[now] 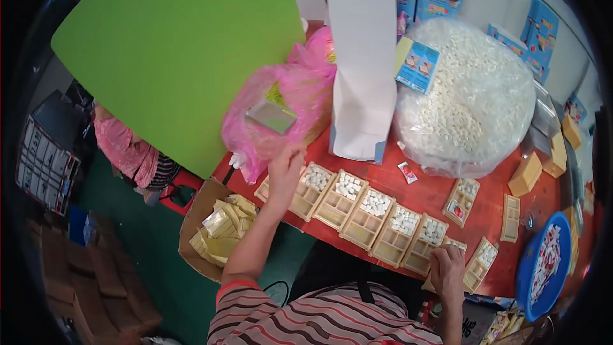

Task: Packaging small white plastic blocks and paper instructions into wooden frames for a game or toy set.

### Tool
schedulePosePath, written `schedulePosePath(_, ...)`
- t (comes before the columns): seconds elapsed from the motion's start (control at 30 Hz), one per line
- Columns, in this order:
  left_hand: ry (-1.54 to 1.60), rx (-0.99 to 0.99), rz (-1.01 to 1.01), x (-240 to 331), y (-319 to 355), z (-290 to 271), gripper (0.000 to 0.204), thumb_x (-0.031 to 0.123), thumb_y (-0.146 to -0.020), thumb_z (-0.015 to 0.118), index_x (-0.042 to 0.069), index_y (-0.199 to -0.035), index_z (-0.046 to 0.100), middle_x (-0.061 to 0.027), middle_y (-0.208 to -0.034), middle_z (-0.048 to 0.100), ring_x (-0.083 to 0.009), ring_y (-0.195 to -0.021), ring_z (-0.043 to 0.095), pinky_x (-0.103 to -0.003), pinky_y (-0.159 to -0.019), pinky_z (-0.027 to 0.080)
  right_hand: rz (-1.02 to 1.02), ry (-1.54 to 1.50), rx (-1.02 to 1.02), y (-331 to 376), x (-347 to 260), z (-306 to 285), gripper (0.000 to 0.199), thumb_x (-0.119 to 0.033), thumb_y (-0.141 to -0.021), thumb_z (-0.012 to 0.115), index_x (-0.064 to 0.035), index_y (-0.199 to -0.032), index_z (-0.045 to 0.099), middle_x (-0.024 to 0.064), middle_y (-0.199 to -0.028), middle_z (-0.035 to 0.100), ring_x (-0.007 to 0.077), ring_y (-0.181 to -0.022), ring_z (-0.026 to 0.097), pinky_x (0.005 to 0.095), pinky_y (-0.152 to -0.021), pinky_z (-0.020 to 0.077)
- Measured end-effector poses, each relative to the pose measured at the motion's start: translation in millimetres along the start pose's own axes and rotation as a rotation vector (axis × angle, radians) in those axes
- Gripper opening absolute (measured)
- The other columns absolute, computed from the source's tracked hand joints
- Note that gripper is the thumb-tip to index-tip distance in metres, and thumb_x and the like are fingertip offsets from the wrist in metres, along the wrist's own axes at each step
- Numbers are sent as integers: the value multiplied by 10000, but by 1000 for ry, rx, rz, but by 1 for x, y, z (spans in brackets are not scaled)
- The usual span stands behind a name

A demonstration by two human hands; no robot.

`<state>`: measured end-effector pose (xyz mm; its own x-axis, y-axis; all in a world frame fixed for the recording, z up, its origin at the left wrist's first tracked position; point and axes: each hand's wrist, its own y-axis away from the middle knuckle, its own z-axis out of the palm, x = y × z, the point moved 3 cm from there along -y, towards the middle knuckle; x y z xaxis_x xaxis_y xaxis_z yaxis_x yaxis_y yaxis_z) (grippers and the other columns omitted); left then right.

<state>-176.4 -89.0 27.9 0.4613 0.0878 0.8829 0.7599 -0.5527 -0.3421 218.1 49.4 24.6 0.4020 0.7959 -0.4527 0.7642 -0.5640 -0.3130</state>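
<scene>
My left hand [286,167] reaches over the left end of a row of small beige compartment trays, beside a pink plastic bag [255,92]. Its fingers stretch toward the bag, and I see nothing held in them. A stack of clear, flat sheets [271,116] lies on the bag. My right hand [448,267] is curled over a beige tray [452,243] near the right end of the row, hiding most of it. Several trays hold small white pieces in their far part, such as the tray [377,203] mid-row; their nearer compartments look bare.
A big clear bag of white pieces [460,108] and a tall white carton [364,57] stand behind the row. On the right is a blue basin [531,287] of small packets. A cardboard box [191,252] sits below left, and a green board [172,45] rises far left.
</scene>
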Motion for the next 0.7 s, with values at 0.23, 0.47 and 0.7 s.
schedulePosePath(0.23,-306,1,59,-48,-28,-34,136,20,-882,563,-17,-996,625,-69,-884,646,-173,-797,608,-279,-736,479,100,18,-24,5,14,14,80,-29,-795,625,-38,-870,598,121,-895,581,319,-846,551,411,-777,411)
schedulePosePath(0.47,-136,377,-37,-71,-2,-85,160,14,-871,568,-14,-1008,646,-80,-835,653,-165,-732,610,-283,-699,488,120,46,-61,3,14,11,74,-25,-808,621,-31,-878,599,129,-890,580,329,-840,554,414,-776,413)
schedulePosePath(0.7,-589,94,-75,-119,10,-144,270,21,-858,527,27,-1095,655,-86,-818,649,-160,-733,610,-284,-689,485,91,11,-78,-7,8,25,72,-32,-813,621,-22,-880,596,140,-886,589,336,-838,564,422,-771,418)
